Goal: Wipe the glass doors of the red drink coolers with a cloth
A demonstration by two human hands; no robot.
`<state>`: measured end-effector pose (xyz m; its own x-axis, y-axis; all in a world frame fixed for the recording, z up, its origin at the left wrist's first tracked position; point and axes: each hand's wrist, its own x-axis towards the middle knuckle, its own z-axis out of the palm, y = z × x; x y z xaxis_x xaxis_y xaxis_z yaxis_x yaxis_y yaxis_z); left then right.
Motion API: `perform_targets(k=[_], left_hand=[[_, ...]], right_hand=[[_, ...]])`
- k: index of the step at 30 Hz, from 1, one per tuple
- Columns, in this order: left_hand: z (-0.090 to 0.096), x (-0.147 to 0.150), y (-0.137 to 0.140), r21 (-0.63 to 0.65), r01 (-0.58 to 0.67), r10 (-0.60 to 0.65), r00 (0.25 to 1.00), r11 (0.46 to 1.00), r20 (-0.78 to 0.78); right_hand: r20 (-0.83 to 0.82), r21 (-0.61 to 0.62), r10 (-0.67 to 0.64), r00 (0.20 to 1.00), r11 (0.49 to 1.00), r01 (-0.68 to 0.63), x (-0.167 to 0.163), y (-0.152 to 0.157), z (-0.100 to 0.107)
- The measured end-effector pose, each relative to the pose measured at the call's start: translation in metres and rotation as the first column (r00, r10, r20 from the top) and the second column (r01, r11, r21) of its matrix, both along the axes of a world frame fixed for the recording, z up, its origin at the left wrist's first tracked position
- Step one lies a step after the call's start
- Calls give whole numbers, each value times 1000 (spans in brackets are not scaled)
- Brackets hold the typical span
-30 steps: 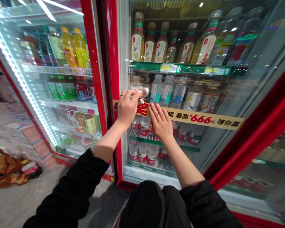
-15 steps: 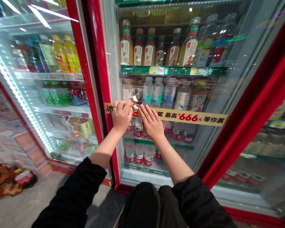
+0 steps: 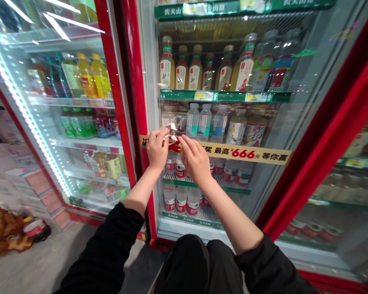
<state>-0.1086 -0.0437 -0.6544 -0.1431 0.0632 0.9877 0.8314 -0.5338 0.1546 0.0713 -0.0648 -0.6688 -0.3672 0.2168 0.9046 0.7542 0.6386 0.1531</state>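
A beige promotional strip [image 3: 254, 154] with black and red lettering lies across the glass door of a drinks fridge. At its left part my left hand [image 3: 157, 149] is closed on a crumpled piece of white paper [image 3: 172, 132], dark in its fold. Just right of the paper, my right hand [image 3: 198, 161] has its fingers bent and drawn together. Its fingertips meet the strip's red lettering; whether anything is pinched there is hidden. Both hands cover parts of the strip.
Behind the glass stand shelved bottles [image 3: 194, 73]. A red door frame [image 3: 319, 122] slants down on the right. Another lit fridge [image 3: 88, 143] is on the left. Pink boxes [image 3: 46, 192] and a brown bag [image 3: 3, 226] sit on the floor at left.
My right hand has gone from lying flat with straight fingers on the strip to bent fingers raised at the tips. My left hand still holds the paper. The view has shifted slightly.
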Motion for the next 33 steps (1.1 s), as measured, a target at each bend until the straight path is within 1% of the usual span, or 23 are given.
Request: perform_targets(k=[2, 5, 7, 9, 11, 13, 16, 18, 20, 22, 24, 26, 28, 30, 33], left_hand=[[-1, -1, 2, -14, 57, -56, 997, 998, 60], [-2, -4, 5, 33, 100, -103, 989, 994, 107], [-4, -9, 8, 50, 79, -83, 993, 996, 80], [-5, -15, 9, 35, 42, -43, 999, 998, 31], [-7, -23, 10, 5, 28, -27, 999, 1000, -33], [-8, -32, 8, -29, 40, -43, 993, 999, -111], [-9, -50, 0, -80, 85, -103, 961, 993, -256], [-8, -62, -8, -92, 116, -140, 932, 989, -333], [-6, -71, -15, -78, 130, -149, 921, 988, -359], [-1, -76, -19, -50, 124, -133, 930, 991, -341], [6, -74, -19, -29, 114, -117, 936, 993, -332], [13, -68, -15, -45, 101, -111, 927, 994, -358], [20, -58, -8, -93, 80, -111, 912, 992, -395], [22, -48, 1, -125, 63, -109, 908, 990, -404], [19, -40, 13, -79, 59, -86, 909, 995, -407]], right_hand=[[25, -5, 45, 999, 999, -45, -6, -3, 20], [74, -34, 99, 992, 995, -96, -18, -3, 48], [110, -51, 119, 987, 992, -114, -28, -2, 59], [138, -52, 121, 983, 992, -115, -37, 1, 64], [161, -45, 110, 981, 994, -105, -42, 5, 65], [187, -34, 96, 978, 995, -91, -43, 11, 65], [204, -10, 59, 977, 998, -58, -40, 20, 66], [196, 18, 43, 980, 999, -47, -39, 24, 67], [194, 58, 43, 980, 997, -55, -40, 25, 65], [206, 84, 41, 978, 995, -60, -41, 23, 61], [206, 79, 19, 978, 996, -36, -36, 20, 53], [162, 73, -21, 987, 997, 10, -26, 18, 45], [70, 94, -49, 996, 995, 43, -15, 17, 39], [-38, 133, -50, 998, 990, 55, -9, 19, 37], [-148, 182, -49, 988, 980, 76, -20, 24, 37]])
